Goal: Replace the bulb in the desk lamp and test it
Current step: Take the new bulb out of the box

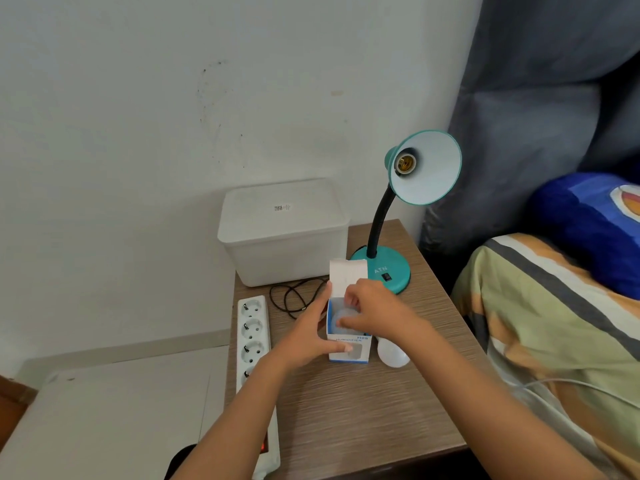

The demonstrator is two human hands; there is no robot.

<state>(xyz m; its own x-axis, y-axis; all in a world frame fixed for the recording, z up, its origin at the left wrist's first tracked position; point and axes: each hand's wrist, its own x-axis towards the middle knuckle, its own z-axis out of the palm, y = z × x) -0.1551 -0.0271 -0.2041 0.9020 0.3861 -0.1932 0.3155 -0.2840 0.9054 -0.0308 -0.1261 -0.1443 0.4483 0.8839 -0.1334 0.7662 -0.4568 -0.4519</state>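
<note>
A teal desk lamp (384,268) stands at the back of the wooden bedside table (363,410), its shade tilted toward me and its socket (404,164) bare. In front of it stands a small white and blue bulb box (348,353) with its top flap up. My left hand (311,336) holds the box by its left and front sides. My right hand (372,311) has its fingers inside the open top, on a white bulb (341,315) that sits in the box. Another white bulb (393,355) lies on the table just right of the box.
A white power strip (252,336) lies along the table's left edge, with a black cord (294,296) coiled behind it. A white plastic tub (282,230) stands at the back left. A bed with a striped pillow (554,323) is at the right.
</note>
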